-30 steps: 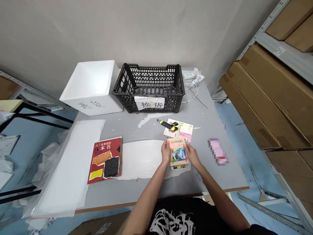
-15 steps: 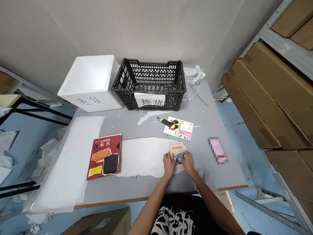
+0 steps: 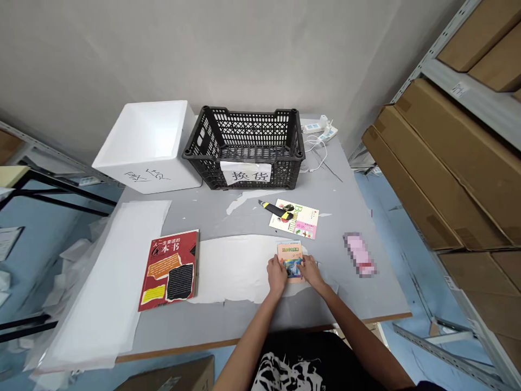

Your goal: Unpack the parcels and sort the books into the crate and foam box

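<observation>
A small peach-coloured book (image 3: 290, 251) with a blue picture lies on the white paper (image 3: 236, 266), in front of me. Another thin item with a pale edge shows just behind its top. My left hand (image 3: 277, 275) grips the book's left edge. At the right edge my right hand (image 3: 312, 273) holds it too, thumb over the cover. Beyond the hands, a black and yellow utility knife (image 3: 277, 210) rests on a pale booklet (image 3: 301, 217). To the left lies a thick red book (image 3: 171, 269).
A black plastic crate (image 3: 244, 157) and a white foam box (image 3: 150, 146) stand at the table's back. White sheets (image 3: 109, 282) cover the left end. A blurred pink object (image 3: 360, 254) lies right, near a power strip (image 3: 321, 130). Cardboard boxes (image 3: 456, 168) fill the right-hand shelf.
The peach book now sits squarer over the item beneath it, of which less shows at the top. Both hands stay at its sides. The whole view has shifted slightly.
</observation>
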A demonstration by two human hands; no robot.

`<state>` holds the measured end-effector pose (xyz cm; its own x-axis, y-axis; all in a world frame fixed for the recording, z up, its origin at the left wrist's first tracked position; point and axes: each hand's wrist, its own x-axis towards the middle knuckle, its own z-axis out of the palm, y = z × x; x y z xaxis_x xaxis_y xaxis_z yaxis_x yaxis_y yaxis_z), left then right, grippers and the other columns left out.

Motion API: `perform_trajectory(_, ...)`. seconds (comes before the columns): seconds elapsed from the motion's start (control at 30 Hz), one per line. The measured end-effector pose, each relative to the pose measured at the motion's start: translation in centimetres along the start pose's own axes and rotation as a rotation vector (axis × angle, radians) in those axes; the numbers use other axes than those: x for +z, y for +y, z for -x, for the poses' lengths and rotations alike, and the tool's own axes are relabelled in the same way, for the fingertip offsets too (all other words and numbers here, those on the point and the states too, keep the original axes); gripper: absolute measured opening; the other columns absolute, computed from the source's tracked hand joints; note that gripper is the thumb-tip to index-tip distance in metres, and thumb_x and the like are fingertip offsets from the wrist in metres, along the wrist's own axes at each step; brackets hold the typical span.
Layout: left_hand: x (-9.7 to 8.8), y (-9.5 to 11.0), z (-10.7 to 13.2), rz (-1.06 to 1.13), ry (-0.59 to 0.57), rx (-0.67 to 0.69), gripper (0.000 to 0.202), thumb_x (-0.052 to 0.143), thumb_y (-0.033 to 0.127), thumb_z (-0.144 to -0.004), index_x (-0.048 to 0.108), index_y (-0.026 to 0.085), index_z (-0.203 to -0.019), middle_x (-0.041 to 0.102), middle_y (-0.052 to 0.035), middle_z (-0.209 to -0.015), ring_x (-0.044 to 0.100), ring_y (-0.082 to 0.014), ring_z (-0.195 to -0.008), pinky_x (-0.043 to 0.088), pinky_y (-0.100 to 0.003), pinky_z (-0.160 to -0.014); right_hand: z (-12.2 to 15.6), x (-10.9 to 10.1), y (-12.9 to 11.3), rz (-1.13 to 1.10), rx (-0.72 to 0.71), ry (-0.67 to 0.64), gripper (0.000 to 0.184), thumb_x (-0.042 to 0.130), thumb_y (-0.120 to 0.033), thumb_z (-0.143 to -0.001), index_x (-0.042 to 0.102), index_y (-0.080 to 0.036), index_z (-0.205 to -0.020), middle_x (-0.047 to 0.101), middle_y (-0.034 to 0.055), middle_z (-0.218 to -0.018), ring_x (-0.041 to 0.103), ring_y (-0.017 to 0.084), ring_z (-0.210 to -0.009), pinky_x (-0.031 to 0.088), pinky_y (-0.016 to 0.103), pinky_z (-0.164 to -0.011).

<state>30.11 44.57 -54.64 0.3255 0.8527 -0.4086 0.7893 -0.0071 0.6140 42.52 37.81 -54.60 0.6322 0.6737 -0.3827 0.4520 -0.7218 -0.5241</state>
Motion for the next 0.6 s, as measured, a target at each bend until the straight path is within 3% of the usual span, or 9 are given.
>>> perform_trajectory(0.07,-0.4,-0.2,-0.3,0.010,-0.001,-0.002,0.048,0.043,0.018,-0.084,0.042,0.008,-0.130,0.052,-0.0191,-0.123,0.047,-0.0270,-0.118,0.037,-0.037,-0.099,-1.6,-1.4,0.2,-0.009,0.032,0.024,0.021,0.055,-0.021,-0.078,0.061,-0.016,-0.098,0.062,0.0088,-0.098,0.061,0.021,-0.089,0.046,0.027,-0.082)
perform_trajectory(0.17,-1.2,-0.4,-0.6,0.023,0.013,-0.008,0.049,0.043,0.022,-0.085,0.040,0.009,-0.132,0.050,-0.0187,-0.128,0.044,-0.0271,-0.123,0.037,-0.037,-0.100,-5.0,-4.0,0.3,-0.006,0.138,0.125,0.032,0.048,-0.025,-0.084,0.055,-0.011,-0.112,0.057,0.0153,-0.115,0.054,0.024,-0.109,0.041,0.029,-0.092)
perform_trajectory(0.27,-1.9,-0.1,-1.1,0.023,0.021,-0.002,0.050,0.042,0.022,-0.085,0.039,0.010,-0.133,0.047,-0.0177,-0.132,0.040,-0.0268,-0.128,0.037,-0.037,-0.100,-8.3,-5.8,-0.3,-0.002,0.274,0.183,0.046,0.051,-0.030,-0.083,0.046,-0.006,-0.122,0.052,0.0210,-0.123,0.043,0.029,-0.123,0.036,0.033,-0.099)
perform_trajectory(0.5,-2.1,2.1,-3.6,-0.022,-0.032,0.112,0.046,0.037,0.017,-0.085,0.044,0.013,-0.130,0.046,-0.0129,-0.136,0.040,-0.0230,-0.128,0.033,-0.033,-0.104,-11.9,-5.9,-2.8,-0.048,0.464,0.118,0.065,0.073,-0.035,-0.071,0.047,-0.005,-0.122,0.053,0.0242,-0.121,0.049,0.034,-0.117,0.039,0.040,-0.097)
perform_trajectory(0.6,-1.8,2.7,-4.6,-0.055,-0.068,0.148,0.045,0.037,0.016,-0.084,0.047,0.010,-0.128,0.047,-0.0146,-0.135,0.041,-0.0243,-0.127,0.032,-0.035,-0.106,-12.5,-6.0,-3.1,-0.095,0.503,0.096,0.054,0.068,-0.036,-0.078,0.050,-0.012,-0.123,0.052,0.0164,-0.126,0.050,0.030,-0.115,0.040,0.047,-0.096)
